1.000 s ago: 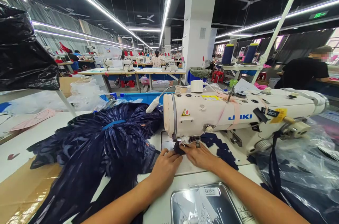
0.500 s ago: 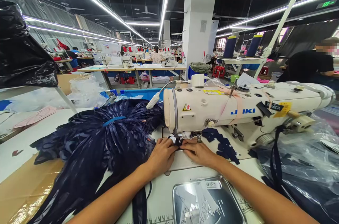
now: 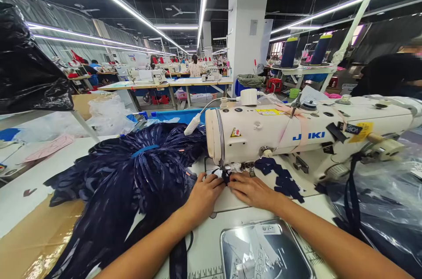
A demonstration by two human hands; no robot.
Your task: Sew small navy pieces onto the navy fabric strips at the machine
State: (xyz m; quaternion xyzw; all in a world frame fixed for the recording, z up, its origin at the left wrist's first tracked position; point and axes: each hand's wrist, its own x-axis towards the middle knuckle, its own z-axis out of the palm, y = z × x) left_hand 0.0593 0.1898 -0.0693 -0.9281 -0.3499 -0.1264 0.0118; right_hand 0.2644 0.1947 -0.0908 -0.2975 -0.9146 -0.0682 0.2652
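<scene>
A small piece of dark navy fabric [image 3: 226, 176] lies under the needle area of a white sewing machine [image 3: 263, 133]. My left hand [image 3: 205, 195] grips its left side with bent fingers pressed together. From the right, my right hand [image 3: 252, 189] pinches the same piece, thumb and fingertips close to the presser foot. Both hands rest low on the machine bed, and the fingertips partly hide the fabric. A big bundle of navy fabric strips [image 3: 108, 178], tied with a blue band [image 3: 145, 151], is heaped left of my left hand.
Small navy fabric pieces [image 3: 285, 182] lie right of the needle. A metal tray [image 3: 296, 248] with labels sits in front. Clear plastic bags [image 3: 385, 200] with dark cloth are at right, cardboard [image 3: 42, 239] at left. Thread cones [image 3: 289, 52] stand behind; a person [image 3: 389, 74] sits far right.
The view has shifted slightly, so the machine and tray appear a little further right. Both hands stay at the needle area, with the fingers moved slightly on the fabric.
</scene>
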